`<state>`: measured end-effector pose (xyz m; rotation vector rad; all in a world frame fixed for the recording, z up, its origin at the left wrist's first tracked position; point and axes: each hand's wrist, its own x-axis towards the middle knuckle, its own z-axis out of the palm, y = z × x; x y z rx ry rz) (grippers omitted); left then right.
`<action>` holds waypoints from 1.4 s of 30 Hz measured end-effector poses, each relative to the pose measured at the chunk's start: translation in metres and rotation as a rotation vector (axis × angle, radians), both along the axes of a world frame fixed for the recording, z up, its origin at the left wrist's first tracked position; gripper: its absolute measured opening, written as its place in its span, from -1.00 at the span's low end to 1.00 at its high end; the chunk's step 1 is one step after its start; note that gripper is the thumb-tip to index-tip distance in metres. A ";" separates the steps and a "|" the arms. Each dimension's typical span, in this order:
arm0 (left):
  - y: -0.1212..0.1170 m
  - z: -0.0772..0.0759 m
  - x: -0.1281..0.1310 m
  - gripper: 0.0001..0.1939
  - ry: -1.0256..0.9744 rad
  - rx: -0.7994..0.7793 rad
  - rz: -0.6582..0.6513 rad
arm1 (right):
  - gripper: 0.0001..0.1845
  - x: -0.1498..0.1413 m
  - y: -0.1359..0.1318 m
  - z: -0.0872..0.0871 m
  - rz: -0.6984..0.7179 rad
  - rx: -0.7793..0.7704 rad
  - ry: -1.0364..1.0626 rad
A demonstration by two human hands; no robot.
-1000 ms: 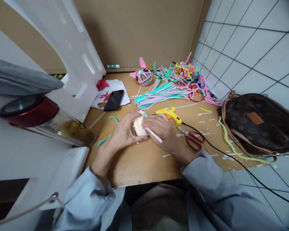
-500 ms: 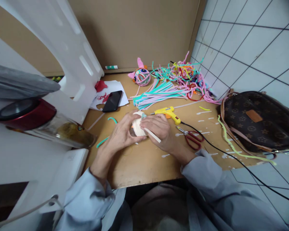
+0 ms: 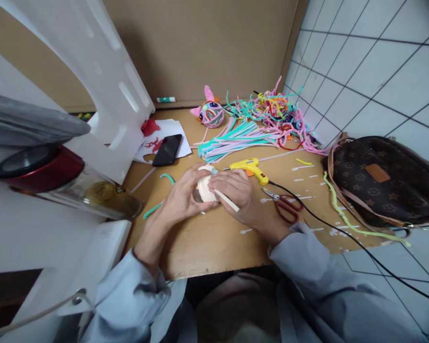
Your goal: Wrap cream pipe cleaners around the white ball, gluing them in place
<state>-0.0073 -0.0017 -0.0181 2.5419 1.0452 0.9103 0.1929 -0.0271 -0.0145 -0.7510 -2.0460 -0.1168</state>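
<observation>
My left hand (image 3: 178, 196) is curled round a small round craft piece (image 3: 204, 186) wound with white fuzzy strips, with a bit of pale teal at its top. My right hand (image 3: 236, 191) pinches a white pipe cleaner (image 3: 228, 202) against the right side of the piece; its free end sticks out towards me. Fingers hide part of the piece. Just beyond my right hand lies a yellow hot glue gun (image 3: 249, 166), its nozzle pointing left. Red-handled scissors (image 3: 286, 206) rest to its right.
A bundle of teal and lilac pipe cleaners (image 3: 236, 140) lies behind, with a tangled heap (image 3: 279, 112) and a decorated pink ball (image 3: 211, 114). A phone (image 3: 167, 150) sits on paper. A glass bottle (image 3: 103, 193) stands left, a brown bag (image 3: 386, 181) right. A black cord (image 3: 318, 216) crosses the table's right side.
</observation>
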 end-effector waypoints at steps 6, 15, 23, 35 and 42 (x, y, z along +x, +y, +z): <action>0.001 -0.002 0.000 -0.31 -0.011 0.049 -0.043 | -0.75 0.000 -0.001 0.001 -0.013 0.029 0.019; 0.001 -0.001 0.000 -0.36 -0.009 0.029 -0.036 | -0.78 0.001 0.000 -0.006 0.010 -0.022 0.028; 0.001 0.001 0.002 -0.41 -0.034 0.007 -0.047 | -0.82 -0.001 -0.001 -0.001 -0.001 -0.034 0.026; 0.002 0.005 0.004 -0.36 -0.126 -0.067 0.045 | -0.65 0.027 0.019 0.004 -0.482 -0.153 0.059; 0.003 0.005 -0.001 -0.30 -0.207 -0.342 0.186 | -0.48 0.055 0.035 0.016 -0.990 -0.765 -0.346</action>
